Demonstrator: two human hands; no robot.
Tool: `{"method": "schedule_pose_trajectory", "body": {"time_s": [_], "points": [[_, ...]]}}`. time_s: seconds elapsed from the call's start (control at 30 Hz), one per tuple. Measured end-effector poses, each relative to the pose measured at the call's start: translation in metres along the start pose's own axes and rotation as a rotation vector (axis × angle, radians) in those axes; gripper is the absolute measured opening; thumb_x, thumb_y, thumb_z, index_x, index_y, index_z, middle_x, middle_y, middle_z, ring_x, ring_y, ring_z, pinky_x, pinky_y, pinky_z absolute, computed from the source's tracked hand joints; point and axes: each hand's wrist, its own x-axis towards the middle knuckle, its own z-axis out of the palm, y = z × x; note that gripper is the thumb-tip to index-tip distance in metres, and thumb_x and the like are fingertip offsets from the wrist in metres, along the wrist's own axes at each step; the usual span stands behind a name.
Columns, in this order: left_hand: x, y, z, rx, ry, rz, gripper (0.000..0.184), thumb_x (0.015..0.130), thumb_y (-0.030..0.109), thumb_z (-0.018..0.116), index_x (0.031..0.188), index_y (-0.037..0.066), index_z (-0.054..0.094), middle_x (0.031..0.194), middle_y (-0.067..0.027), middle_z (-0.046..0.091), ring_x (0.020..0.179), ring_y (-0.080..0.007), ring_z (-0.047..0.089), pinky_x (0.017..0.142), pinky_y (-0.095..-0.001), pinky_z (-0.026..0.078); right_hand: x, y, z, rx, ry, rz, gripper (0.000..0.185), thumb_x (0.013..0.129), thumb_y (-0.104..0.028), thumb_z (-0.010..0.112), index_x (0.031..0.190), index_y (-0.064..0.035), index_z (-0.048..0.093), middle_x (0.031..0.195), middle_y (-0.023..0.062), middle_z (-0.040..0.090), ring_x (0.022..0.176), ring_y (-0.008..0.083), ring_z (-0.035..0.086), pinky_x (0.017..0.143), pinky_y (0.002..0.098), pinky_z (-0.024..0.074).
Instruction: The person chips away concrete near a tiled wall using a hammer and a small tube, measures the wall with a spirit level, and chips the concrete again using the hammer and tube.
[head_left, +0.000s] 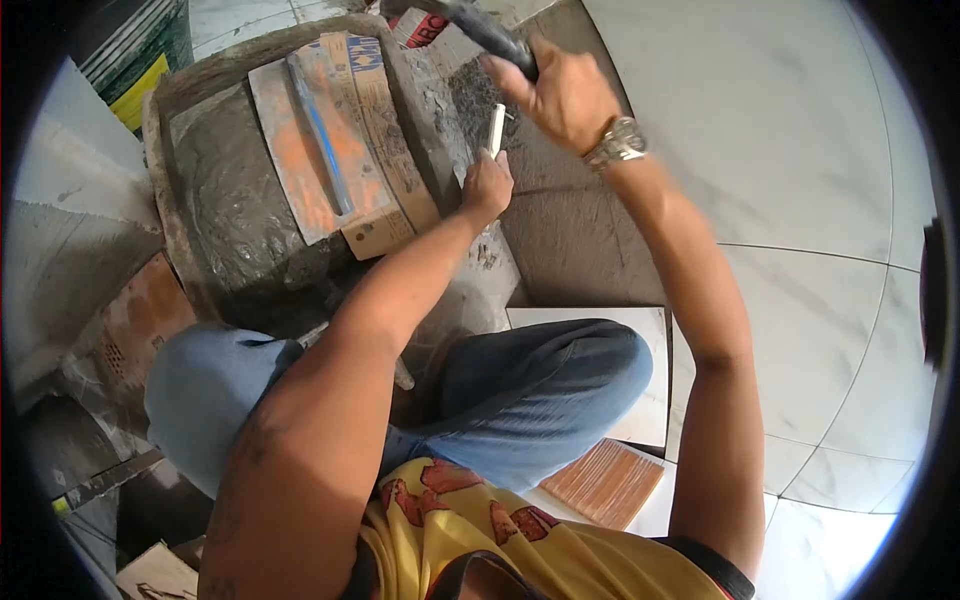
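My left hand (488, 185) is closed round a narrow white bar (497, 128), which points up and away over the rough grey-brown surface. Higher and to the right, my right hand (575, 100) grips the dark handle of a hammer-like tool (495, 38). The tool slants up to the left and is blurred, with its far end at the top edge of the view. To the left, a basin (160, 190) holds wet grey mortar (225, 180). Across it lie a piece of cardboard (385, 135) and an orange-stained flat trowel (280, 130) with a blue bar.
Large pale marbled tiles (790, 330) cover the right side. Beside my bent knee lies a white tile (660, 375), with a brown ribbed tile (603, 483) nearer me. A reddish hollow brick (145, 320) sits left of the basin. A green and yellow container (145, 85) stands at upper left.
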Motion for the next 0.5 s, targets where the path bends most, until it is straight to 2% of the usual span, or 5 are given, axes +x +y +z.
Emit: {"method": "schedule_pose_trajectory", "body": {"time_s": [0.13,0.2,0.3,0.43,0.5], "points": [[0.0,-0.004,0.001,-0.024,-0.021,-0.04,0.041,0.1,0.036,0.048,0.107,-0.004,0.052,0.089,-0.0329,0.065,0.088,-0.0486,0.066,0.077,-0.0534,0.054,-0.021,0.06,0.067,-0.299,-0.368,0.116,0.058,0.094,-0.059,0.053,0.099,-0.0028,0.068,0.078,0.0233,0.069,0.079,0.0402,0.071,0.069,0.0491,0.0569],[0.01,0.001,0.0,-0.025,-0.007,-0.024,0.041,0.1,0.036,0.048,0.107,-0.005,0.051,0.089,-0.0331,0.066,0.089,-0.049,0.066,0.078,-0.0532,0.054,-0.006,0.04,0.05,-0.318,-0.49,0.134,0.059,0.094,-0.057,0.051,0.105,-0.0019,0.069,0.1,0.026,0.069,0.097,0.0412,0.068,0.083,0.05,0.0552],[0.005,-0.012,0.007,-0.013,0.015,0.008,0.042,0.1,0.037,0.047,0.107,-0.005,0.051,0.092,-0.0333,0.065,0.089,-0.0504,0.065,0.078,-0.0545,0.054,-0.001,0.009,0.013,-0.137,-0.355,0.178,0.06,0.094,-0.058,0.052,0.105,-0.002,0.068,0.098,0.027,0.069,0.094,0.0425,0.068,0.08,0.0512,0.055],[0.004,-0.005,0.0,0.011,-0.048,-0.038,0.042,0.1,0.037,0.047,0.111,-0.004,0.05,0.097,-0.0327,0.066,0.091,-0.0498,0.065,0.08,-0.055,0.053,-0.005,-0.007,0.004,0.067,0.074,0.05,0.064,0.093,-0.061,0.054,0.091,0.001,0.068,0.069,0.0233,0.067,0.065,0.0435,0.067,0.062,0.0454,0.0562],[0.001,-0.003,-0.005,-0.019,-0.079,-0.04,0.042,0.1,0.036,0.047,0.114,-0.004,0.05,0.098,-0.0321,0.066,0.092,-0.0493,0.065,0.08,-0.0547,0.053,-0.015,0.036,0.048,-0.089,-0.268,0.183,0.063,0.093,-0.062,0.052,0.101,-0.0012,0.068,0.092,0.0262,0.067,0.088,0.0432,0.067,0.076,0.0485,0.0551]]}}
